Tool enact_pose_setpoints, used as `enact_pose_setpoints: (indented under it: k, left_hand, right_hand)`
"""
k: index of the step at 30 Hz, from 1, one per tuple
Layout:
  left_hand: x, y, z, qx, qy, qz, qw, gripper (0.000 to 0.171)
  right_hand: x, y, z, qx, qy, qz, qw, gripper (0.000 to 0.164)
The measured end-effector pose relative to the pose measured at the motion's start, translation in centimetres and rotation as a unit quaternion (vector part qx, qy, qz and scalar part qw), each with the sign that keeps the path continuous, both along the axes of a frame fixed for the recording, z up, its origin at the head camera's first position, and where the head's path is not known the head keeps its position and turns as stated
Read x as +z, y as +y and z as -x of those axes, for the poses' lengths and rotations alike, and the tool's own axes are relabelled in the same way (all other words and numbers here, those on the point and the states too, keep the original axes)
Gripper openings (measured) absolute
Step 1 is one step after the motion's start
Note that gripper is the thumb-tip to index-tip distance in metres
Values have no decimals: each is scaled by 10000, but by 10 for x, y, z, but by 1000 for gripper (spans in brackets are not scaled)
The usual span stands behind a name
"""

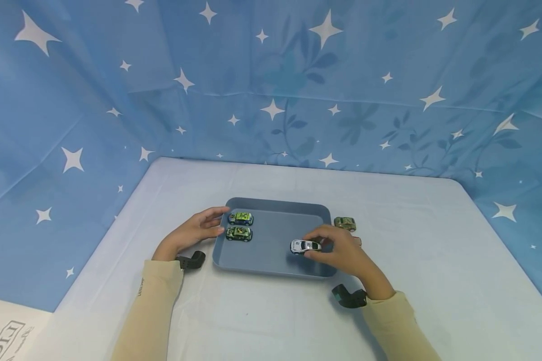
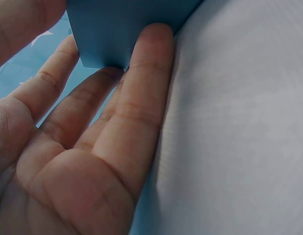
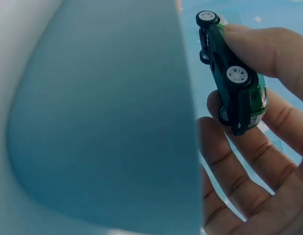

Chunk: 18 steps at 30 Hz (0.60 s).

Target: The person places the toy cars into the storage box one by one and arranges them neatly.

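In the head view my right hand (image 1: 339, 248) pinches a white toy car (image 1: 305, 246) with a dark roof over the right part of a blue-grey tray (image 1: 271, 271). The right wrist view shows this car's (image 3: 229, 73) underside and pale wheels between thumb and fingers. My left hand (image 1: 194, 230) is at the tray's left side, its fingers fairly straight and touching the outer wall (image 2: 107, 44). Near its fingertips, inside the tray, sit two toy cars: a yellow-green one (image 1: 241, 218) and, just in front, a dark green camouflage one (image 1: 239, 234).
Right of the tray, a camouflage toy car (image 1: 345, 223) stands on the white tabletop (image 1: 253, 316). A reddish thing (image 1: 357, 241) is mostly hidden behind my right hand. Blue star-patterned cloth (image 1: 271, 75) hangs behind. A lettered white sheet (image 1: 9, 331) lies at the lower left.
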State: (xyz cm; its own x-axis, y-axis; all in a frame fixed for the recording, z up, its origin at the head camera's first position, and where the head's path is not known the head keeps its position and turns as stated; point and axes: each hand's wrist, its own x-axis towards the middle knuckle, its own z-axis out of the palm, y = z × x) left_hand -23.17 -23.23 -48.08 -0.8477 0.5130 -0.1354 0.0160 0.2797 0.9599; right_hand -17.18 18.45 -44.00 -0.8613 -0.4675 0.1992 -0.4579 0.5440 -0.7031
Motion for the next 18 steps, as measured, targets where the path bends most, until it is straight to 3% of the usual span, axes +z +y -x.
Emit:
enact_pose_setpoints:
  k: [7, 18]
  left_hand:
    - [1, 0, -1, 38, -22, -21, 10000, 71]
    - [2, 1, 0, 41, -51, -27, 10000, 70]
  right_hand:
    - [-3, -12, 1, 330, 49, 406, 9986, 28]
    - [-8, -32, 1, 212, -247, 408, 9986, 27]
